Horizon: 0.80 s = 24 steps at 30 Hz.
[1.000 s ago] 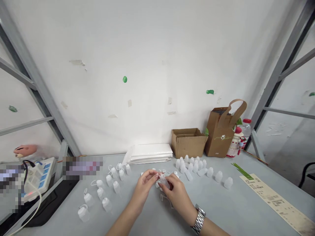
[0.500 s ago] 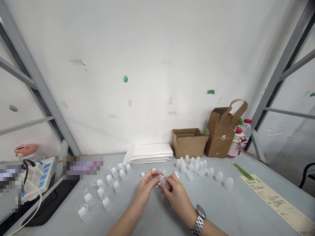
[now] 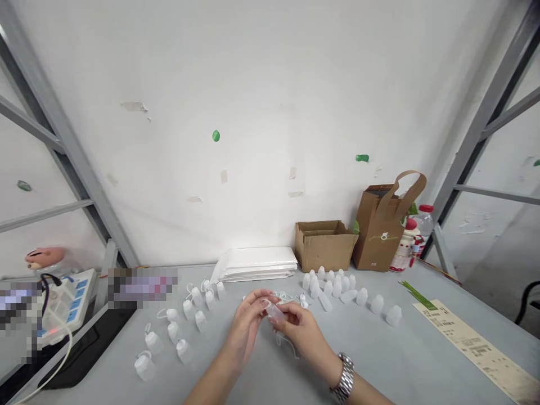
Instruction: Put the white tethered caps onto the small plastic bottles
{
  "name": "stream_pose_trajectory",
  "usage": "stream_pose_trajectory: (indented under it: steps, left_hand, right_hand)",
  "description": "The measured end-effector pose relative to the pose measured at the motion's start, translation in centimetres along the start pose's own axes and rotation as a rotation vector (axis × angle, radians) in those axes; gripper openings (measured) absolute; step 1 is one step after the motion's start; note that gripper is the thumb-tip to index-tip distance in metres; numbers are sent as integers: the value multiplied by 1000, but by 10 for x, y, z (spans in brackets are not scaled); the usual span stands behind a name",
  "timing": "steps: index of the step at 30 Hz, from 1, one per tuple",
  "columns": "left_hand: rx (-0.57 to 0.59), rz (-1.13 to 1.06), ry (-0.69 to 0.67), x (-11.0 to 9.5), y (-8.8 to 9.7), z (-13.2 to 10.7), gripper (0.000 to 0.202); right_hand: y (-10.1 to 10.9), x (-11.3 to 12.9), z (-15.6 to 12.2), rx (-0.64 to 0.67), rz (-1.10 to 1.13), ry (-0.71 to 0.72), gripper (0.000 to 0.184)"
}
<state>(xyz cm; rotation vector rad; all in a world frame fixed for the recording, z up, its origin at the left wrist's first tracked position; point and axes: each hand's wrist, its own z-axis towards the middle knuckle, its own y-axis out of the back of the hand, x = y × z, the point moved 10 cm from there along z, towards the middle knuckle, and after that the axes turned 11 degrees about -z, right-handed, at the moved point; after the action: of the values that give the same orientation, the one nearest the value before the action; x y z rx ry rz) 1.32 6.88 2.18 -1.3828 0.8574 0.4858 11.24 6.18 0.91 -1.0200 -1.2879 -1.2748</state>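
Note:
A small translucent white plastic bottle (image 3: 276, 313) is tilted between my two hands above the middle of the table. My right hand (image 3: 302, 331) pinches its body between thumb and fingers. At its upper left end, my left hand (image 3: 248, 325) has its fingers closed around the top, where a thin white loop shows. The fingers partly hide that end, so how the cap sits cannot be made out. White caps with looped straps (image 3: 302, 301) lie just behind my hands, and another white strap (image 3: 288, 343) lies beneath them.
Capped bottles (image 3: 183, 351) with loops stand at left; uncapped bottles (image 3: 377, 304) stand or lie at right. Along the wall are white padded envelopes (image 3: 255, 263), a cardboard box (image 3: 327, 247) and a brown paper bag (image 3: 377, 239). A power strip (image 3: 70, 309) and printed strip (image 3: 475, 340) flank them.
The right wrist has turned, so the watch face no longer shows. The bottle has shifted slightly left and tilts more, and a strap beneath my hands shows more fully.

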Motion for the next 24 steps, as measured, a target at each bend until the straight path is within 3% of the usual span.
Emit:
stream_pose_trajectory:
  steps: [5,14,24]
  left_hand:
    - [54,12,2,1,-2,1,13]
    - [75,-7,34,8,-2,4,17]
    - [58,-116,66,16,-3,3,17]
  right_hand:
    - [1,-2,0,-4,36,-6,29]
    - [11,10,-6,-139,-244,124,24]
    - [3,4,-5,-56,-170,80,26]
